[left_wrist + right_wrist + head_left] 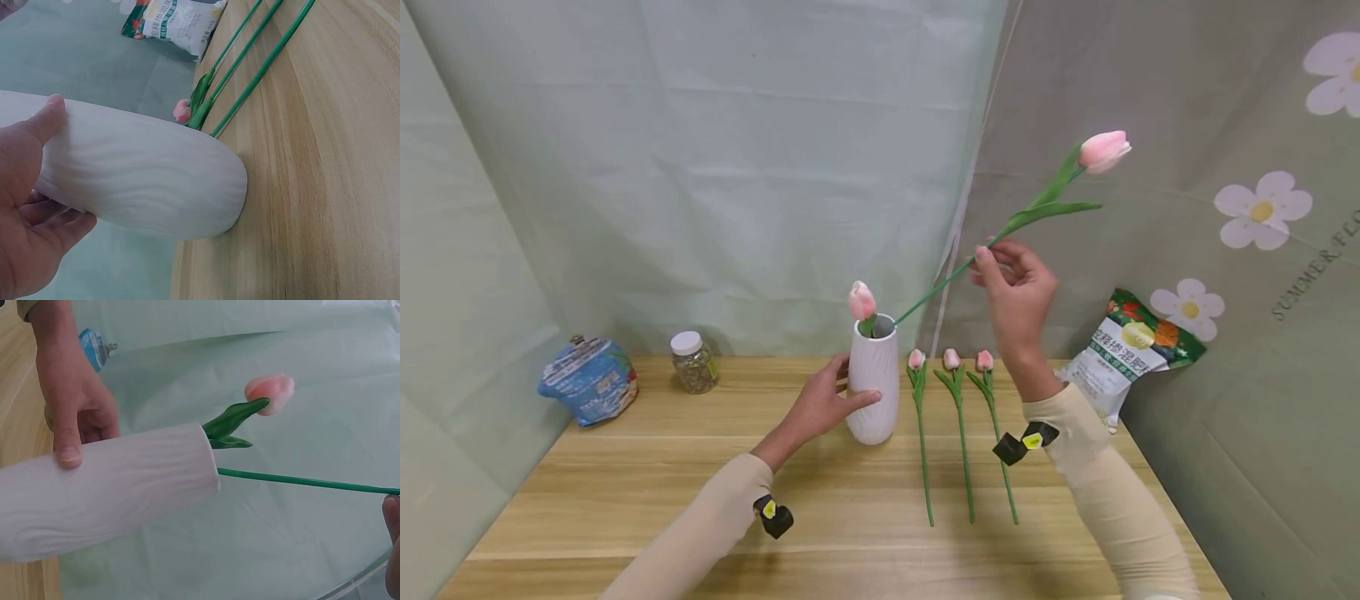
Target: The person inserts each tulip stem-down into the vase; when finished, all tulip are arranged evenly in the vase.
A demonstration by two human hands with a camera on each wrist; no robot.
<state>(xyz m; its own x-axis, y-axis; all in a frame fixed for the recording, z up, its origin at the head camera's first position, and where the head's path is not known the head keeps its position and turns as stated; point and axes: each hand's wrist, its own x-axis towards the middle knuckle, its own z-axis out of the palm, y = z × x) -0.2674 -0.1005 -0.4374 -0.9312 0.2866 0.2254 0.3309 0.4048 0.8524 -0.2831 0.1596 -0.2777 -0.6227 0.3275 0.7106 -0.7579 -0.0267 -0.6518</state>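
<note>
Above and right of vase, right hand pinching tulip, stem reaching rim; left hand gripping vase. Only head view showing held bloom; left wrist view showing base meeting table.

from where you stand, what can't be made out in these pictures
Right wrist view: the lower tip of the held tulip, lost at the rim of the white vase; its bloom and most of the right hand, cut off by the right edge.
Head view: the lower stem of the upright tulip and some fingers of the left hand, hidden by the vase.
Head view: lettering on the blue packet, too small.
</note>
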